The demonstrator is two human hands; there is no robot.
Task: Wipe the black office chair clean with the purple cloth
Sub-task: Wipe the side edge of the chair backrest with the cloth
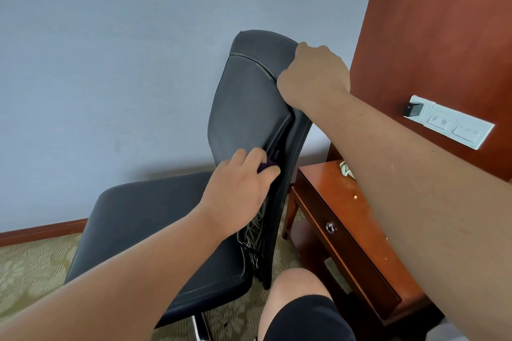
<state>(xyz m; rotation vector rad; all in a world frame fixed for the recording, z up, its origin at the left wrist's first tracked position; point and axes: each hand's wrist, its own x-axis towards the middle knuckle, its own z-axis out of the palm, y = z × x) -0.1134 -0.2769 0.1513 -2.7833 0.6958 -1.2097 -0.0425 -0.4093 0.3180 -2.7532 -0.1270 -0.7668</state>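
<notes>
Black chair (155, 216), cracked along lower back.

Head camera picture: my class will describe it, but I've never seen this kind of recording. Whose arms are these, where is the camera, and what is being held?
There is no machine here. A person wears one camera on the head, so you look down along their own bare arms. This is the only view. The right hand grips the top edge of the backrest of the black chair. The left hand holds a purple cloth, mostly hidden under it, against the backrest's lower edge. To the right stands a wooden table with a coiled cord on it. The person's knee shows below.
</notes>
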